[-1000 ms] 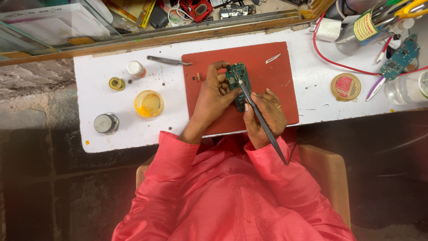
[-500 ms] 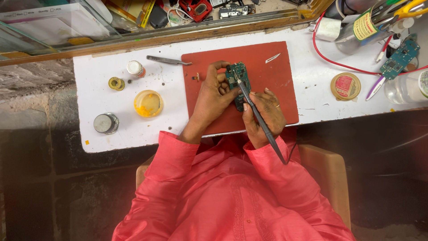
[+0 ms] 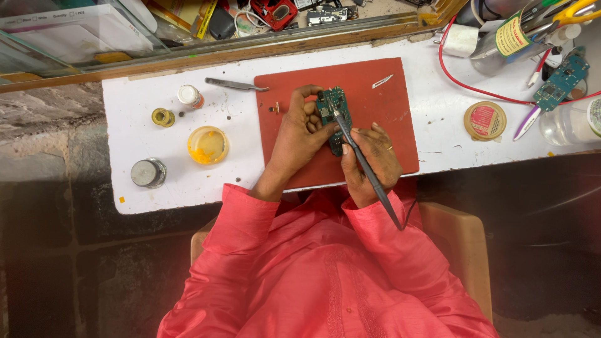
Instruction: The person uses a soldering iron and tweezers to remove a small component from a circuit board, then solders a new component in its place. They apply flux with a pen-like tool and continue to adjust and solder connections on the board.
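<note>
Both hands work the small green circuit board on the red mat: left hand grips it, right hand holds a slim dark soldering iron, tip seemingly touching the board's middle, so steadiness matters next.

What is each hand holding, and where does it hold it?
The left hand pinches the green circuit board by its left edge. The right hand holds the dark soldering iron around the middle of its handle, like a pen.

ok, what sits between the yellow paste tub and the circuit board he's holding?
In the head view, only the left hand gripping the green circuit board, plus bare white table and red mat edge beside the yellow paste tub.
</note>
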The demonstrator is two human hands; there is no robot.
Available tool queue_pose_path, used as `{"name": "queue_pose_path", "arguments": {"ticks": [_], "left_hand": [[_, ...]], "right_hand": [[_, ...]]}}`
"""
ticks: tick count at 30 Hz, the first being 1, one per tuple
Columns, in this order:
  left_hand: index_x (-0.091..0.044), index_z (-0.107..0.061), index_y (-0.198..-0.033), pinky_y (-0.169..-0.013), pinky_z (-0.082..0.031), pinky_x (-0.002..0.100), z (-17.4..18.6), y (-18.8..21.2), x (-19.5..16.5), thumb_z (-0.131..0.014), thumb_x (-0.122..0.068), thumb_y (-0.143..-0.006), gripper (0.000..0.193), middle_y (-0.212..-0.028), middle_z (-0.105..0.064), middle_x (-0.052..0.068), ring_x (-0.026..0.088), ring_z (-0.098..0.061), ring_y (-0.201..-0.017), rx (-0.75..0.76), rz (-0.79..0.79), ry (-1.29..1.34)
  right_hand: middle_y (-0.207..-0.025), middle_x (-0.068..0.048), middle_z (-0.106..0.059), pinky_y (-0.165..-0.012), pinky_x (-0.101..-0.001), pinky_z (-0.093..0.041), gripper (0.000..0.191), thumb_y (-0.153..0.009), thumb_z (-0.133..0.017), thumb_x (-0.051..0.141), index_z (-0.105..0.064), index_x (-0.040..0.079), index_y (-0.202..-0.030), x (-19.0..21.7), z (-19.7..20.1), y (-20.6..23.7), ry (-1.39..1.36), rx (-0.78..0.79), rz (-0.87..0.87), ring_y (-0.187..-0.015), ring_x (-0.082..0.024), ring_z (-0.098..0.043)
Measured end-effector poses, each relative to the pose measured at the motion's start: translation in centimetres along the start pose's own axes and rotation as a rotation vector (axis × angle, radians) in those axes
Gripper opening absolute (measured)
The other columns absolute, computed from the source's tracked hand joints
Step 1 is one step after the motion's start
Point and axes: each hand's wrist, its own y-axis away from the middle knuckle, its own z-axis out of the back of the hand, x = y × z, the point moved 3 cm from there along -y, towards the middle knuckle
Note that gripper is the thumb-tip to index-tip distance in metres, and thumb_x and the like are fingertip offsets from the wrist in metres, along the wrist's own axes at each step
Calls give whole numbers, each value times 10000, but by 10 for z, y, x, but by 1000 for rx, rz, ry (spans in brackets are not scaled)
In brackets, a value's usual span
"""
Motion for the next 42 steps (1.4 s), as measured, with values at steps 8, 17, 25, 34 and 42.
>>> {"name": "queue_pose_path", "arguments": {"ticks": [8,17,25,34,42], "left_hand": [[-65,-389,-1412,-605,-455,188,0,0,0,-784,13,-887,661,-892,-681,-7,14,-510,-684,-1,0,17],[-62,-390,-1410,-609,-453,189,1,1,-3,-786,16,-893,656,-904,-677,-2,14,-505,-689,-2,-5,43],[-62,-394,-1406,-605,-444,191,1,2,-2,-788,13,-894,650,-906,-679,-3,15,-500,-687,-8,-8,51],[-68,-395,-1410,-615,-449,189,2,2,-1,-780,21,-898,647,-908,-674,-7,15,-502,-699,-6,-9,59],[-68,-390,-1413,-613,-455,188,2,2,0,-774,22,-896,650,-903,-679,-5,15,-512,-694,-4,-4,50]], "right_hand": [[-1041,-118,-759,-1120,-498,-529,181,-977,-740,77,-705,8,-1141,0,0,-1,1,7,6,-1061,-275,-742],[-1043,-122,-753,-1125,-496,-528,176,-974,-744,77,-705,9,-1132,3,2,-1,3,12,9,-1049,-275,-738],[-1036,-120,-752,-1120,-501,-534,166,-977,-746,83,-708,13,-1123,3,2,-1,9,12,5,-1037,-273,-738],[-1043,-127,-753,-1118,-507,-532,177,-970,-741,78,-706,5,-1128,3,3,0,-14,6,2,-1034,-276,-739],[-1032,-120,-755,-1122,-516,-536,171,-970,-744,80,-711,9,-1122,2,2,0,-9,3,0,-1036,-273,-739]]}}
